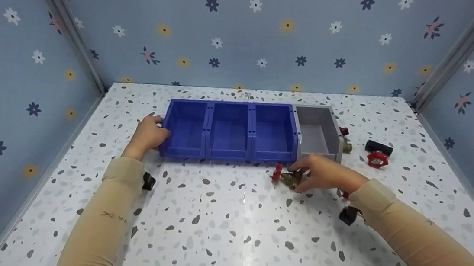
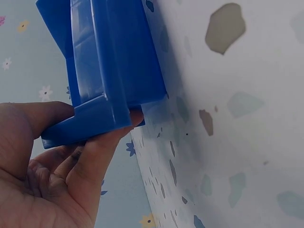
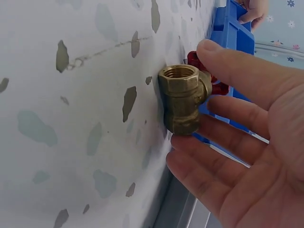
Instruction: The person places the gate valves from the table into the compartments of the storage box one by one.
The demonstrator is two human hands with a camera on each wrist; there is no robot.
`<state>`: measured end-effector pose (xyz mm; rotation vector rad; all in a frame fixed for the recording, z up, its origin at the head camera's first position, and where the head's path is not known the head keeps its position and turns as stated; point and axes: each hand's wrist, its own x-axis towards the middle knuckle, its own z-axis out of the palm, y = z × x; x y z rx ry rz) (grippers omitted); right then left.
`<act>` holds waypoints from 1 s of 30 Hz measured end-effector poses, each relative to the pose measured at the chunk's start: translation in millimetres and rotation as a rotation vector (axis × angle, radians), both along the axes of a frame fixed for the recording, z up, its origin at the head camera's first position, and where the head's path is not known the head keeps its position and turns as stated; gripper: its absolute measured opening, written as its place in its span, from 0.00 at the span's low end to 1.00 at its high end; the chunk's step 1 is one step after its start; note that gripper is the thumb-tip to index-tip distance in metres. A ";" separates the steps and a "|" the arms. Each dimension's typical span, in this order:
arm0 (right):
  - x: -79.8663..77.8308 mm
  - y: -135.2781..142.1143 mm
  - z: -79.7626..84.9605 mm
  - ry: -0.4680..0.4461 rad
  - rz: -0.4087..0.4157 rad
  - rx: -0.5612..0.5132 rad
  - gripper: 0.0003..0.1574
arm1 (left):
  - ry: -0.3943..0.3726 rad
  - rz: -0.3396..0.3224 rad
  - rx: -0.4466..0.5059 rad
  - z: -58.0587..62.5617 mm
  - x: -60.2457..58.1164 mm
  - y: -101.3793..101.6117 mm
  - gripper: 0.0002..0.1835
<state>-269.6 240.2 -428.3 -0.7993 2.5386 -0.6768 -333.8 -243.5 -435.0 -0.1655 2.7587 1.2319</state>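
Note:
My left hand (image 1: 146, 136) grips the left end of a row of blue bins (image 1: 185, 150). In the left wrist view, the thumb and fingers pinch the blue bin's lip (image 2: 90, 121) from both sides. My right hand (image 1: 329, 173) is at a brass valve (image 1: 290, 179) with a red handle (image 1: 276, 172), in front of the row's right end. In the right wrist view, the valve's threaded mouth faces up and its body lies close to the tabletop. The thumb is beside the red handle, with the other fingers extended around the body.
A grey bin (image 1: 315, 134) adjoins the blue ones on the right. Beside it lies another brass valve (image 1: 347, 147). Farther right is a black cylindrical piece (image 1: 379, 147) with a red handwheel (image 1: 377, 159). Flower-patterned walls (image 1: 251, 34) enclose the speckled tabletop (image 1: 210, 234).

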 end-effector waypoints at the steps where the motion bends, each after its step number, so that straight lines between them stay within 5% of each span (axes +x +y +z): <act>1: -0.7 -0.3 -1.5 0.008 0.007 -0.001 0.38 | 0.002 -0.003 0.001 0.2 -0.1 0.1 0.32; 21: -3.6 -13.1 -4.7 0.019 0.032 0.094 0.37 | 0.011 0.001 0.001 -1.2 0.5 -0.9 0.34; 30: -5.2 -14.0 -7.9 0.022 0.035 0.071 0.16 | 0.003 0.003 0.004 -2.0 -1.1 -1.6 0.33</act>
